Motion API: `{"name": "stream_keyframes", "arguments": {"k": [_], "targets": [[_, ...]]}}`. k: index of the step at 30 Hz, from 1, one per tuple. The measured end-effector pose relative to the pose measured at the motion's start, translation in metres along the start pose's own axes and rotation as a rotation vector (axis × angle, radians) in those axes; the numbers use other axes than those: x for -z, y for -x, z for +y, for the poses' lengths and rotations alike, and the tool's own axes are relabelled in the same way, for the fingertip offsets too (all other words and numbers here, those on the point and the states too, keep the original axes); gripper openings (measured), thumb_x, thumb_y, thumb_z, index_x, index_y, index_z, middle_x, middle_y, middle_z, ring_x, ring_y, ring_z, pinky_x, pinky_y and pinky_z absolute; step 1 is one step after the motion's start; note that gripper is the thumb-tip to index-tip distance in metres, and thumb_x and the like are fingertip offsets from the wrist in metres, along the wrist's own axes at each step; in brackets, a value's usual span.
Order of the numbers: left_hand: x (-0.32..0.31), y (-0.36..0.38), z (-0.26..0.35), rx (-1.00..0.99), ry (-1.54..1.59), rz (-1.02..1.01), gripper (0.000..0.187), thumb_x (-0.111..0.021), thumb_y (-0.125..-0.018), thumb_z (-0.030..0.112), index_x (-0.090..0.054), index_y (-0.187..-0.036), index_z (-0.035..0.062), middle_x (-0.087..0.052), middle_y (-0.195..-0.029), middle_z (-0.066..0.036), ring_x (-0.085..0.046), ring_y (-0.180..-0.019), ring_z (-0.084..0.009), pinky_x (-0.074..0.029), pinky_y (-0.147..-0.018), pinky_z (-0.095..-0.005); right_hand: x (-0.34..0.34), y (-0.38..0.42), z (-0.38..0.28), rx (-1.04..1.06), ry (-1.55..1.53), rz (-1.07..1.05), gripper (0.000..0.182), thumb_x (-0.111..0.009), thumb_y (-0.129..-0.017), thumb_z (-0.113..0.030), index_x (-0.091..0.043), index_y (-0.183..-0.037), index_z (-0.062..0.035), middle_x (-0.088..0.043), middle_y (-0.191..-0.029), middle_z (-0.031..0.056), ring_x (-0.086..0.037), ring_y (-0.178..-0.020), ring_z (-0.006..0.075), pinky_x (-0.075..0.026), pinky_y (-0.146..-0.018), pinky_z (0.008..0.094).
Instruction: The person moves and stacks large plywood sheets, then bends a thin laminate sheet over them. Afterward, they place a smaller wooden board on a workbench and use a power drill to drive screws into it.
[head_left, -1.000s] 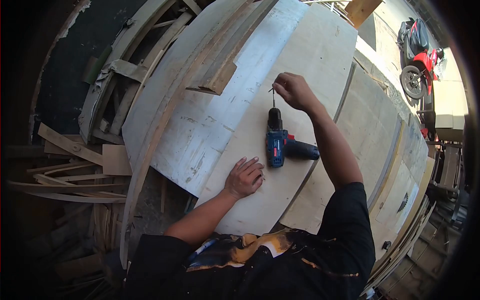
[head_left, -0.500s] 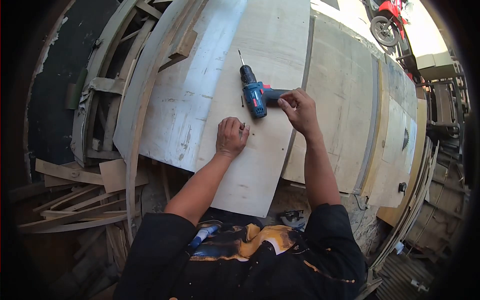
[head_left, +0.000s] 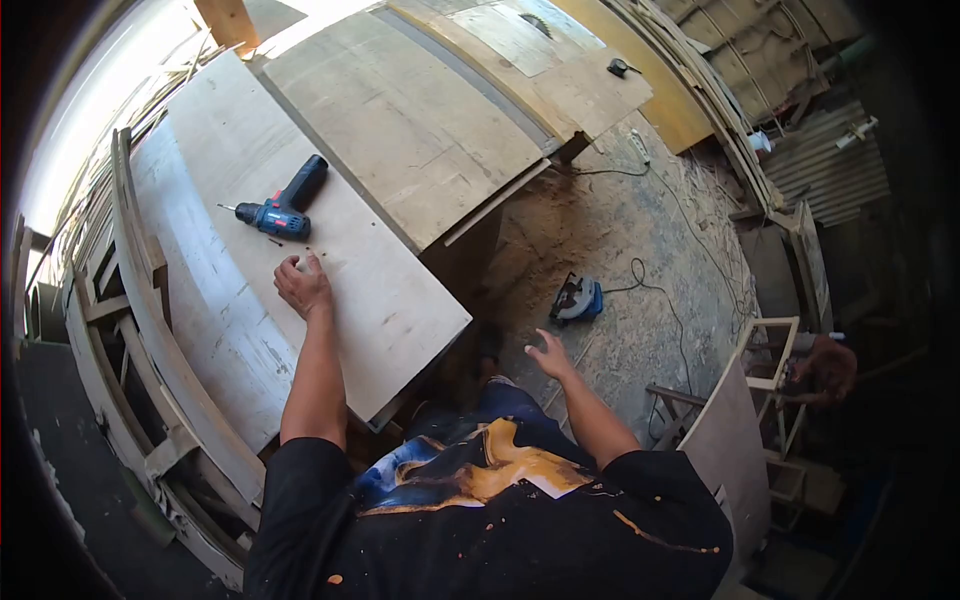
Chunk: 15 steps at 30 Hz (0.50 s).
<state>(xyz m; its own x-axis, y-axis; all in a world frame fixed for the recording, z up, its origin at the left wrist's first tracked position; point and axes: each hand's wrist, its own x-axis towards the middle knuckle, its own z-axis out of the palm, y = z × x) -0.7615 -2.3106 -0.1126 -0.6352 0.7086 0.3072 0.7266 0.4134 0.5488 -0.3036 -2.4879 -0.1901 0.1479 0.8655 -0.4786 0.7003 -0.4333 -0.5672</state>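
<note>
Nearest the person, off the near corner of the plywood sheet (head_left: 400, 310), the right hand (head_left: 548, 355) is hanging over the floor with fingers spread wide, holding nothing. On the sheet, close to its near right edge, the left hand (head_left: 303, 285) is resting knuckles up with fingers curled narrow; whether it is pinching something small cannot be told. Just beyond its fingertips, a few dark specks, likely screws (head_left: 312, 250), are lying loose on the wood; they are too small to count. Farther along the sheet, toward its far edge, one cordless drill (head_left: 280, 212) is lying on its side, bit pointing left, apart from both hands. The drill is judged rigid and moderately heavy toward the battery base; the black handle is offering the secure grip, and the bit should be avoided. On the dusty floor to the right, one circular saw (head_left: 578, 298) is sitting with its cable trailing. Count: one drill, one saw, two hands.
</note>
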Motion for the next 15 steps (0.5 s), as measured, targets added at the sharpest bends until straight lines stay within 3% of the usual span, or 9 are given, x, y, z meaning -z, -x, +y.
{"name": "stream_keyframes", "arguments": {"k": [2,5,7,8,9,12,14,15], "targets": [[0.001,0.003,-0.003,-0.065,0.003,0.004,0.032,-0.056,-0.079,0.03,-0.054,-0.096,0.0036,-0.052,-0.101,-0.013,-0.047,-0.099,-0.0294,-0.036,-0.089,-0.039,-0.064,0.058,0.049,-0.148,0.112,-0.499,0.072,-0.057,-0.076,-0.051,-0.039,-0.132,-0.0107,-0.032,-0.135,0.026,-0.031,-0.126,0.0347,-0.027,-0.102,0.0408],[-0.009,0.003,-0.018,-0.077,0.071,-0.005,0.033,-0.054,-0.08,0.029,-0.054,-0.097,0.0012,-0.052,-0.101,-0.015,-0.047,-0.1,-0.0304,-0.037,-0.089,-0.0395,-0.076,0.088,0.077,-0.217,0.037,-0.524,0.07,-0.054,-0.077,-0.053,-0.039,-0.133,-0.0132,-0.034,-0.135,0.0243,-0.034,-0.125,0.0337,-0.028,-0.102,0.0403],[-0.003,0.007,-0.016,-0.089,0.056,-0.012,0.034,-0.053,-0.079,0.029,-0.055,-0.096,0.0,-0.053,-0.099,-0.015,-0.049,-0.096,-0.0307,-0.038,-0.086,-0.0398,-0.039,0.105,0.084,-0.211,-0.078,-0.584,0.06,-0.057,-0.076,-0.047,-0.05,-0.124,-0.0122,-0.047,-0.128,0.0134,-0.046,-0.116,0.0317,-0.031,-0.1,0.0377],[0.0,0.01,-0.013,-0.069,0.1,-0.027,0.034,-0.054,-0.079,0.03,-0.055,-0.095,-0.0002,-0.053,-0.099,-0.016,-0.05,-0.094,-0.0314,-0.039,-0.086,-0.0406,-0.045,0.112,0.112,-0.233,-0.334,-0.491,0.051,-0.059,-0.078,-0.042,-0.053,-0.121,-0.015,-0.052,-0.124,0.01,-0.053,-0.107,0.0292,-0.041,-0.089,0.0388],[-0.008,0.004,-0.024,-0.087,0.093,-0.028,0.033,-0.053,-0.079,0.029,-0.056,-0.095,0.0,-0.053,-0.098,-0.017,-0.05,-0.092,-0.0322,-0.039,-0.085,-0.0414,-0.026,0.13,0.104,-0.497,-0.413,-0.367,0.047,-0.06,-0.077,-0.04,-0.055,-0.119,-0.0179,-0.056,-0.118,0.0084,-0.054,-0.103,0.0267,-0.047,-0.078,0.0385],[-0.013,0.001,-0.028,-0.021,0.199,-0.003,0.032,-0.055,-0.077,0.029,-0.059,-0.088,-0.0001,-0.057,-0.093,-0.018,-0.054,-0.089,-0.034,-0.041,-0.082,-0.042,-0.03,0.164,0.144,-0.573,-0.597,-0.204,0.045,-0.06,-0.077,-0.04,-0.056,-0.117,-0.02,-0.058,-0.115,0.0081,-0.055,-0.101,0.0261,-0.049,-0.07,0.0418],[-0.015,0.001,-0.015,0.177,0.2,0.098,0.031,-0.055,-0.076,0.031,-0.061,-0.087,0.0027,-0.06,-0.088,-0.017,-0.057,-0.082,-0.0329,-0.045,-0.075,-0.0428,-0.072,0.173,0.203,-0.44,-0.474,-0.109,0.045,-0.06,-0.077,-0.04,-0.056,-0.118,-0.0201,-0.059,-0.109,0.0068,-0.058,-0.092,0.0255,-0.049,-0.069,0.0423],[-0.014,0.007,-0.001,0.157,0.191,0.146,0.029,-0.055,-0.076,0.03,-0.061,-0.086,0.0034,-0.061,-0.086,-0.016,-0.058,-0.079,-0.0316,-0.046,-0.072,-0.0427,-0.077,0.187,0.216,-0.457,-0.515,-0.058,0.045,-0.06,-0.077,-0.04,-0.056,-0.118,-0.0201,-0.059,-0.109,0.0068,-0.058,-0.092,0.0255,-0.049,-0.069,0.0423]]}}
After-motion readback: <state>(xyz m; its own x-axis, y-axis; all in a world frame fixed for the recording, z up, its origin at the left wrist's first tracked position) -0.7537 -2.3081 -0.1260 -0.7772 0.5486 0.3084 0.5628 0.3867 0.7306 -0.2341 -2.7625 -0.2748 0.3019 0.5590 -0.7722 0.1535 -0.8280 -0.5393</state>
